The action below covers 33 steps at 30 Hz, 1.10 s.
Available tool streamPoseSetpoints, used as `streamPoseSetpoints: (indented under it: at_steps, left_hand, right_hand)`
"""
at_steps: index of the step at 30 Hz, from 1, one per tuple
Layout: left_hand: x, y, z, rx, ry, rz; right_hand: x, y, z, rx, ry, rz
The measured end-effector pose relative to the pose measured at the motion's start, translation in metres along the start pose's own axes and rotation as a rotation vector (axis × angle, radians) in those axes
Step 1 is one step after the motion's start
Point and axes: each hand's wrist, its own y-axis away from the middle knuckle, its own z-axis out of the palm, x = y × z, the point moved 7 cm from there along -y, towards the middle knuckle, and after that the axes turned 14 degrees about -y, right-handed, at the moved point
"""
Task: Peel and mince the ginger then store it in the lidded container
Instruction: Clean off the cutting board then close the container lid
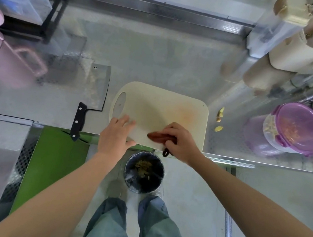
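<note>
- Ginger (pixel 220 115): two small pale-yellow pieces lying on the steel worktop (pixel 159 59), just beside the right edge of the board. The farther piece is longer, with its long axis running roughly away from the person. None shows on the board itself.
- Cutting board (pixel 159 106): cream plastic with rounded corners and an oval grip hole at the left. Its near edge sits at the worktop's front edge.
- Lidded container (pixel 297 129): round clear tub with a purple clip lid, which is on. It stands right of the ginger, well apart from the board. Yellowish contents show through the wall; they cannot be identified.
- Left hand (pixel 117 133): fingers straight and spread, flat on the board's near left corner.
- Right hand (pixel 180 141): curled round a reddish-brown elongated tool (pixel 157 136) with a black loop end, lying left-to-right on the board. This hand is the nearer to the ginger, which lies to its right and farther off.
- Cleaver (pixel 96 86): steel blade and black riveted handle, left of the board, untouched.
- Bin (pixel 144 173): round and dark-lined, on the floor below the board, holding brownish scraps.
- Unclear: the fingers hide what kind of tool it is.
</note>
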Motion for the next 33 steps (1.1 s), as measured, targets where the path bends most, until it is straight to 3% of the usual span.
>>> streamPoseSetpoints:
  at_steps: [3, 5, 8, 11, 13, 15, 17, 19, 22, 24, 26, 30, 33]
  left_hand:
    - [0.001, 0.0, 0.001, 0.003, -0.012, -0.002]
    - [0.002, 0.0, 0.002, 0.007, -0.005, -0.007]
    - [0.001, 0.0, 0.005, -0.001, 0.009, -0.011]
    - [0.0, -0.001, 0.006, -0.007, -0.003, -0.008]
    - [0.0, -0.001, 0.005, -0.004, 0.003, 0.0]
    - [0.0, -0.001, 0.005, -0.003, 0.003, 0.007]
    - [0.0, -0.001, 0.005, -0.005, -0.011, 0.011]
    - [0.001, -0.001, 0.005, -0.006, -0.016, 0.013]
    - [0.0, -0.001, 0.005, -0.007, -0.015, 0.013]
    - [-0.001, -0.001, 0.005, -0.008, -0.014, 0.013]
    - [-0.001, -0.002, 0.005, -0.013, -0.011, 0.017]
    - [-0.004, -0.003, 0.003, -0.039, 0.015, 0.034]
    - [-0.008, -0.003, 0.004, -0.037, 0.021, 0.05]
  right_hand:
    - [0.018, 0.0, -0.048, 0.469, 0.07, 0.121]
    - [0.032, 0.012, -0.048, 0.591, 0.194, 0.215]
    - [0.028, 0.024, -0.001, 0.497, 0.215, 0.127]
    - [0.0, 0.032, 0.047, 0.226, 0.038, 0.017]
    - [-0.007, 0.033, 0.047, 0.134, -0.153, 0.031]
    - [0.001, 0.027, 0.013, 0.311, -0.22, 0.082]
    - [0.02, 0.026, -0.029, 0.557, -0.066, 0.157]
    - [0.037, 0.028, -0.043, 0.623, 0.093, 0.242]
    - [0.027, 0.029, -0.004, 0.424, 0.147, 0.111]
    - [0.015, 0.035, 0.031, 0.193, 0.071, 0.053]
    - [0.003, 0.032, 0.037, 0.083, 0.008, 0.025]
    - [0.0, -0.007, 0.0, 0.281, 0.017, 0.019]
    - [0.005, -0.022, 0.015, 0.193, 0.13, 0.027]
